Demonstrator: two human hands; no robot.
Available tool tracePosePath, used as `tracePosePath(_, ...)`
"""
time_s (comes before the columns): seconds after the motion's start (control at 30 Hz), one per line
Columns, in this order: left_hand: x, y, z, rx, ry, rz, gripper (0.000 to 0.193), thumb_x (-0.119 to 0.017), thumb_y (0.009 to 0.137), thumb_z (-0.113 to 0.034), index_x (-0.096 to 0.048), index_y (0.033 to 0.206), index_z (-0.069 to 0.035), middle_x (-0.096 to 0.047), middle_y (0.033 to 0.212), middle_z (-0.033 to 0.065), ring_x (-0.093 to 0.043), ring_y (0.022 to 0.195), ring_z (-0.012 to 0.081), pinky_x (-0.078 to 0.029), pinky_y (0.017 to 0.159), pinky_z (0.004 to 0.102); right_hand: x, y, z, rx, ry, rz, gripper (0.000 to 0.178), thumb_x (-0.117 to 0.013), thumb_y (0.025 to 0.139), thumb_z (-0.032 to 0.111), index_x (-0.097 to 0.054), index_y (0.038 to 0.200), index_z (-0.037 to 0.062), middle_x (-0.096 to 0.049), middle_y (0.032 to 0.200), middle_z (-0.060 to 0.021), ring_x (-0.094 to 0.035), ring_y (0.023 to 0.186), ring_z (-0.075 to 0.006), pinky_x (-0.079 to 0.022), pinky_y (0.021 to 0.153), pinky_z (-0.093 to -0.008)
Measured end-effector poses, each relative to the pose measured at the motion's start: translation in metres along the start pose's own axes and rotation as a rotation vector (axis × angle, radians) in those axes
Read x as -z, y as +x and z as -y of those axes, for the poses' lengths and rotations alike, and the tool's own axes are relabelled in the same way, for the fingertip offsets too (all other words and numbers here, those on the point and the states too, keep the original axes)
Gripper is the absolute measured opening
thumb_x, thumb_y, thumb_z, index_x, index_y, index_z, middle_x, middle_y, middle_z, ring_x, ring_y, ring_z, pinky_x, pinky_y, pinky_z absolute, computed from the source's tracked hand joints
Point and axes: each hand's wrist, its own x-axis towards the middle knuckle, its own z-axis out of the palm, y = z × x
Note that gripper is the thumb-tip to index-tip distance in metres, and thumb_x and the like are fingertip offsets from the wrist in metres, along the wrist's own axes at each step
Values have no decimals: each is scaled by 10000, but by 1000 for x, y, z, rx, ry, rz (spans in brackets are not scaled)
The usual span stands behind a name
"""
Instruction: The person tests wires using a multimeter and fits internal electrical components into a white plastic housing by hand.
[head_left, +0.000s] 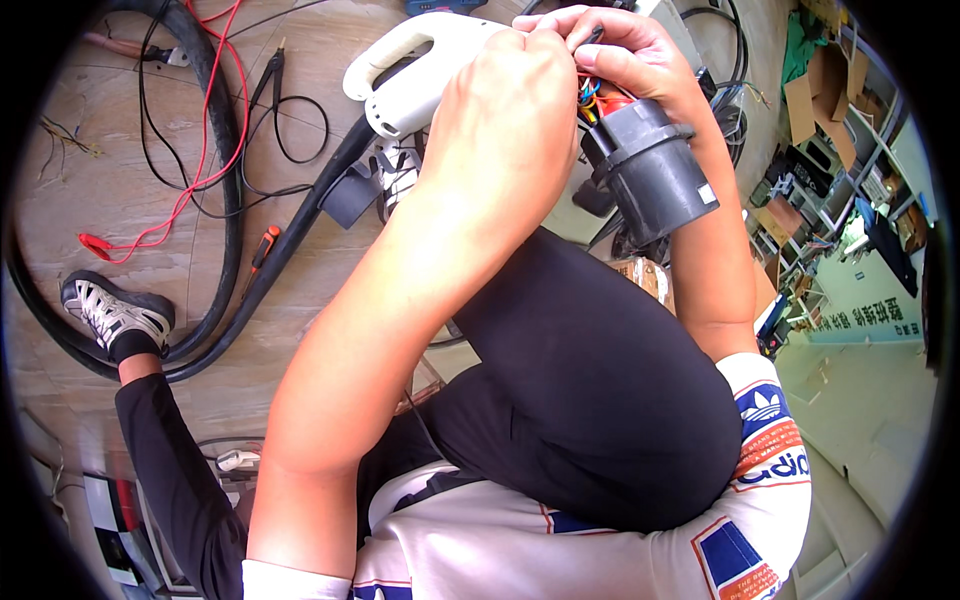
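Observation:
A white-handled charging gun [405, 90] lies across in front of me, its housing apart from a black cylindrical plug head [655, 185]. Several coloured wires [590, 98] run out of the back of the plug head. My left hand [508, 120] is closed at the inner end of the white housing, its fingertips mostly hidden. Between the thumb and fingers of my right hand [640, 62] is a small dark piece [593, 36] by the wires. The plug head hangs tilted beside my right wrist. A thick black cable [350, 155] enters the lower end of the handle.
The cable loops over the tiled floor at the left. Red and black test leads [210, 165] lie across it, and a red-handled screwdriver [268, 240] rests against it. My bent knee [600, 380] is below the hands. Open cartons [825, 105] and clutter stand at the right.

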Motion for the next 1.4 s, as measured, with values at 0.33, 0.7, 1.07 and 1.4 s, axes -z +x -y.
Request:
tracePosePath(0.33, 23, -15, 8, 22, -42, 170, 141, -675, 850, -69, -603, 942, 10, -610, 918, 194, -665, 787, 386, -563, 705, 464, -5, -2, 0, 53, -14, -21, 133, -677, 911, 79, -689, 983, -32, -652, 1152, -127, -601, 1161, -228, -488, 980, -358)
tracePosePath(0.7, 23, -14, -1, 8, 63, 127, 85, -607, 834, 41, -549, 895, 30, -600, 768, 220, -614, 752, 410, -503, 672, 479, -4, 3, -2, 115, -50, 0, 364, -521, 979, 237, -693, 962, -83, -660, 1115, -184, -571, 1209, -304, -443, 1044, -405)
tracePosePath(1.07, 23, -10, 1, -15, 57, 150, 127, -591, 801, 58, -549, 917, 91, -616, 847, 259, -672, 753, 431, -567, 688, 477, -15, -6, 9, 45, -47, -24, 374, -491, 986, 214, -694, 1010, -99, -651, 1263, -231, -614, 1172, -326, -454, 1052, -409)
tracePosePath(1.4, 15, -12, 3, 13, 12, 90, 66, -593, 859, 47, -549, 908, 41, -621, 804, 227, -624, 779, 425, -501, 683, 492, -16, -7, 10, 33, -52, 10, 361, -505, 1010, 240, -691, 1022, -69, -677, 1223, -198, -662, 1061, -263, -517, 953, -377)
